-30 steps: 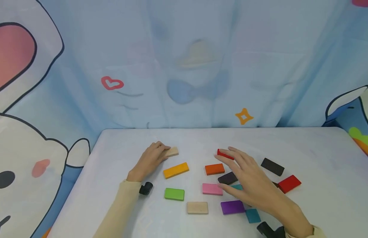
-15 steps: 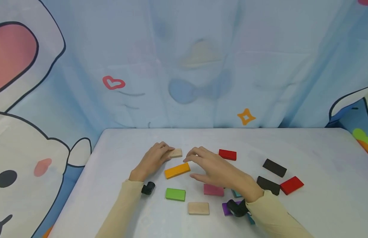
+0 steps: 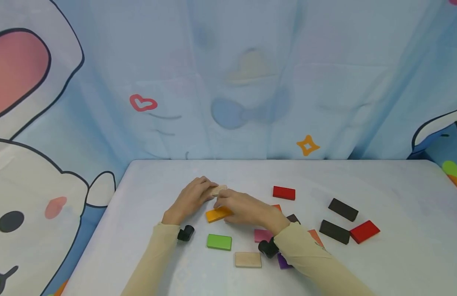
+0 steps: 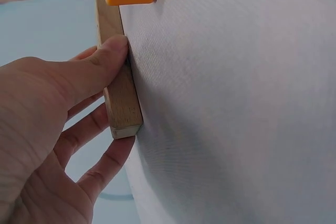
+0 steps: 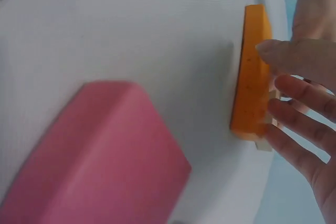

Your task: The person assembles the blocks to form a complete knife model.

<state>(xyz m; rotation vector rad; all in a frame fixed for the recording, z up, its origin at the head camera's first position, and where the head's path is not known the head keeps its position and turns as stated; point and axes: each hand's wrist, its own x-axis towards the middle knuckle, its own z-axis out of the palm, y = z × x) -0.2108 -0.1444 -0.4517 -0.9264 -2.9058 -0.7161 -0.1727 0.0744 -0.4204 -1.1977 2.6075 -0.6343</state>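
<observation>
the left hand [image 3: 191, 195] grips the pale wooden block [image 4: 125, 103], thumb along one long side, one short edge exposed. the right hand [image 3: 245, 209] brackets the orange block [image 3: 216, 214] between thumb and fingers (cannot tell if pinching); bare tabletop [image 3: 211, 228] separates it from the green block [image 3: 219, 242].

Block count, head view: at least 13, some partly hidden.
2 bare wood blocks [image 3: 248, 260] [image 3: 222, 189], 2 red blocks [image 3: 284, 193] [image 3: 365, 232], 3 black blocks [image 3: 343, 209] [image 3: 334, 232] [image 3: 293, 218], 1 yellow-orange block [image 3: 215, 214], 1 green block [image 3: 219, 242], 1 pink block [image 3: 263, 235], 1 purple block [image 3: 282, 262], plus what look like 2 orange blocks [image 3: 277, 206] [image 3: 315, 237], mostly covered. Also 2 hands [image 3: 192, 196] [image 3: 247, 209], 2 black wrist cameras [image 3: 185, 233] [image 3: 267, 248].
</observation>
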